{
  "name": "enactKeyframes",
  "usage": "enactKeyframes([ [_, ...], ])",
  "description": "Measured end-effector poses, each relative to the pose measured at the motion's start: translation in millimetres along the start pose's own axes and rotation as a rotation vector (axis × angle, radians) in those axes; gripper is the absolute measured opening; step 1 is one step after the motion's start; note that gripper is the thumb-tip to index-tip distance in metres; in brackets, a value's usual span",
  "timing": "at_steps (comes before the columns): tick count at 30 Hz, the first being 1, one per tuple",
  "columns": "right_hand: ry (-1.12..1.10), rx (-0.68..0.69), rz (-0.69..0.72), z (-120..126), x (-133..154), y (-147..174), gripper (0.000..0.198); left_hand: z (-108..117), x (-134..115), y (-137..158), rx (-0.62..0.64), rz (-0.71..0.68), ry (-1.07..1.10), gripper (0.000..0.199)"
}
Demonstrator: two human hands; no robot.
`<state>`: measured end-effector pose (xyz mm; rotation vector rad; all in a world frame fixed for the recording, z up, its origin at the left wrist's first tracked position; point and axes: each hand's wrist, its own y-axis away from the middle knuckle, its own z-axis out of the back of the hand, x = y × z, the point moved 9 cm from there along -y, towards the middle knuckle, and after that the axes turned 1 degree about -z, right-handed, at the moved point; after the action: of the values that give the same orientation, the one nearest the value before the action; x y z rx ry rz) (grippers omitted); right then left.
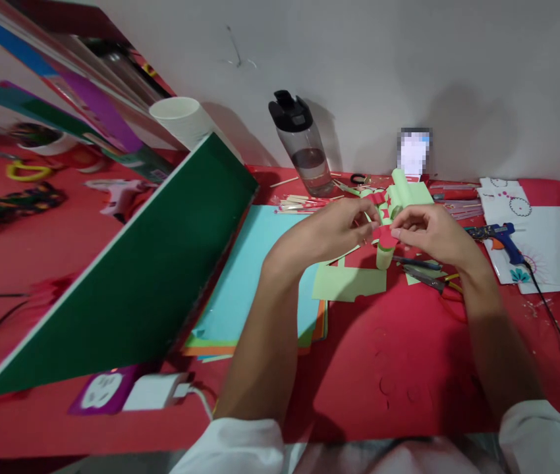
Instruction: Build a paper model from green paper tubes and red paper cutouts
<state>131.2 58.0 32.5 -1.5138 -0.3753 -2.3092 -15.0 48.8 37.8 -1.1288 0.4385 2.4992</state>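
Both hands meet over the craft table around a small red paper piece [385, 236]. My left hand [342, 227] is closed, its fingertips pinching at the paper's left edge. From the other side, my right hand [425, 230] holds the right edge between thumb and fingers. Just under the red piece stands a short light-green paper roll [384, 258]; whether they are joined I cannot tell. Behind the fingers lie a larger light-green paper roll [400, 189] and cut scraps. A flat light-green paper sheet [349, 283] lies below my left hand.
Scissors [425, 278] lie under my right wrist, with a blue glue gun [502, 240] and its cord farther right. A water bottle [307, 148] and a lit phone [414, 153] stand by the wall. Left are stacked coloured sheets [230, 283] and a slanted green board [136, 283].
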Motion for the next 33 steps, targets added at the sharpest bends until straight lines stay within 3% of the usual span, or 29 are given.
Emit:
enactKeyframes([
  [5, -0.006, 0.026, 0.007, -3, -1, -1, 0.008, 4, 16, -2, 0.036, 0.032, -0.153, 0.025],
  [14, 0.035, 0.040, -0.016, -6, -7, -3, 0.007, -24, 44, -9, 0.244, 0.158, -0.316, 0.040],
  [19, 0.063, 0.027, -0.011, -4, -5, -2, 0.006, -30, 38, -6, 0.308, 0.214, -0.328, 0.041],
  [33, 0.121, 0.019, -0.001, -5, -6, -2, 0.008, -41, 32, -9, 0.378, 0.158, -0.399, 0.038],
])
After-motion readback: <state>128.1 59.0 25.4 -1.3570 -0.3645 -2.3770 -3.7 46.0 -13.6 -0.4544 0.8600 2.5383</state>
